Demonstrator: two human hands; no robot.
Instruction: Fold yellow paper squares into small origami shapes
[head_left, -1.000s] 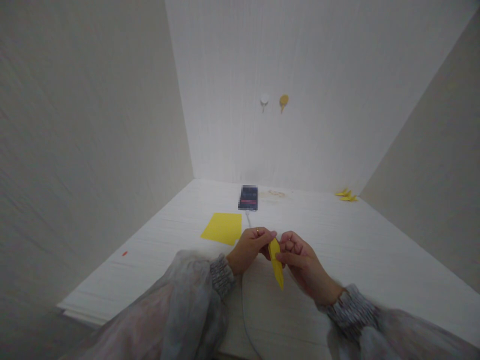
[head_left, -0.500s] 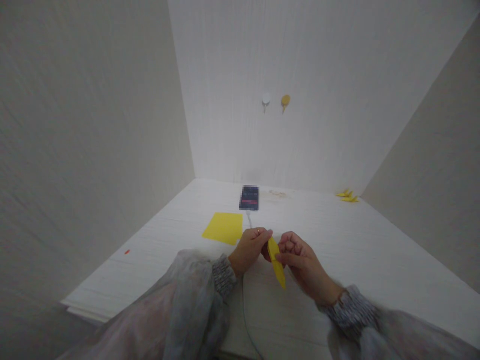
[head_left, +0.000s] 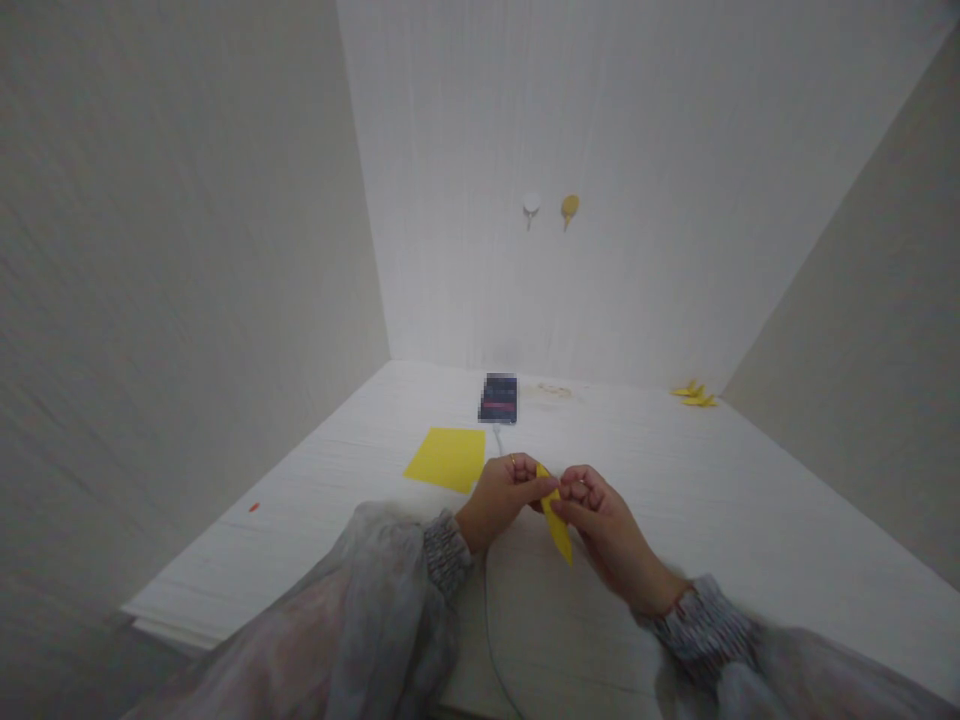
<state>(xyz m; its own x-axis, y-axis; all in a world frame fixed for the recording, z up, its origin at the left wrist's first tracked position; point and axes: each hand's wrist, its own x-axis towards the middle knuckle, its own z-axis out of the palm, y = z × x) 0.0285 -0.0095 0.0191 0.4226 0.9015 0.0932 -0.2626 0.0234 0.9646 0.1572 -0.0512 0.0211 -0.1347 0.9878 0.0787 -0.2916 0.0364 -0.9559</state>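
Yellow folded paper [head_left: 559,532] between both hands [head_left: 501,496] [head_left: 604,522]

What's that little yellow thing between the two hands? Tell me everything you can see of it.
The folded yellow paper is a narrow piece, folded long and tapering to a point at its lower end. It looks like thin plain craft paper. It slants over the white table, point toward the person. The left hand and right hand pinch its upper end between their fingertips, hiding that part. Whether the tip touches the table cannot be told.
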